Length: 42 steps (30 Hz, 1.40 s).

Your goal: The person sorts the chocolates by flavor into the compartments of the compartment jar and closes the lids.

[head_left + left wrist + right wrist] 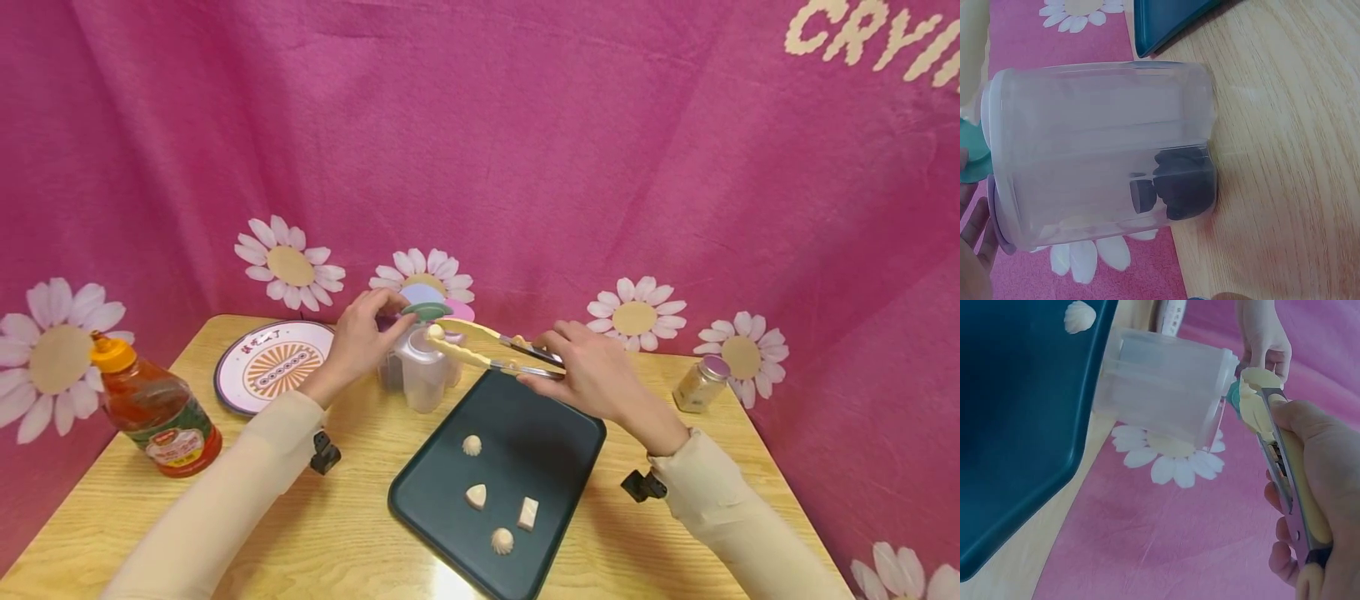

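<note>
Tongs in the right hand hold a pale piece.

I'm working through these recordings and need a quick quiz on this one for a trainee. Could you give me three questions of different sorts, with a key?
1. Short answer: what tool does the right grip hold?
2. True or false: in the left wrist view, dark pieces show inside the translucent container.
3. Count: in the head view, how many pale pieces can be seen lying on the dark tray?

Key:
1. Tongs
2. True
3. Four
</note>
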Motion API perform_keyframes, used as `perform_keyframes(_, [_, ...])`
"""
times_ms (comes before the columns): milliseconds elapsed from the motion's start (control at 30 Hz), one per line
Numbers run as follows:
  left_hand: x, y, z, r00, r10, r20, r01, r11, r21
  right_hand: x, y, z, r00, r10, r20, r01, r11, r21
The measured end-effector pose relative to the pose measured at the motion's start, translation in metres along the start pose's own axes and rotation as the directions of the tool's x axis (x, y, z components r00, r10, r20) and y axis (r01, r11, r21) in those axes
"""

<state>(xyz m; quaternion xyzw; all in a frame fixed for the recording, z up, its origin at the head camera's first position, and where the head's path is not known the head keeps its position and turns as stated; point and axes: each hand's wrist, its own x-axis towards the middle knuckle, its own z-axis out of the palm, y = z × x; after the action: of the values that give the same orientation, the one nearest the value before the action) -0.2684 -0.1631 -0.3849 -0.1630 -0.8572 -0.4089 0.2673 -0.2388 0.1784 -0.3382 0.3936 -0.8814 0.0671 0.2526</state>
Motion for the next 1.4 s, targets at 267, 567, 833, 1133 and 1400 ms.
perform_keyframes(267, [0.000, 0.001, 0.000, 0.999, 0.028, -0.019, -0.028, 1.000, -0.010, 0.008, -0.003, 0.004, 1.000, -0.006, -0.007, 0.006, 1.000, 0.000])
perform_keyframes(567, [0.001, -0.001, 0.001, 0.999, 0.041, -0.033, -0.041, 0.999, -0.002, -0.003, 0.003, -0.001, 1.000, 0.018, 0.000, -0.018, 1.000, 0.025])
perform_keyframes(833, [0.000, -0.002, 0.001, 0.999, 0.030, -0.029, -0.030, 1.000, 0.002, -0.037, 0.010, -0.008, 0.999, 0.039, 0.015, -0.039, 0.999, 0.018])
perform_keyframes(1133, [0.000, -0.002, 0.000, 1.000, 0.019, -0.022, -0.019, 1.000, -0.002, -0.080, 0.015, -0.002, 0.998, 0.045, 0.050, -0.045, 0.999, -0.010])
perform_keyframes(1400, [-0.001, -0.002, 0.000, 1.000, 0.016, -0.016, -0.016, 1.000, -0.002, -0.107, 0.007, 0.015, 0.984, 0.094, 0.148, -0.093, 0.996, -0.019])
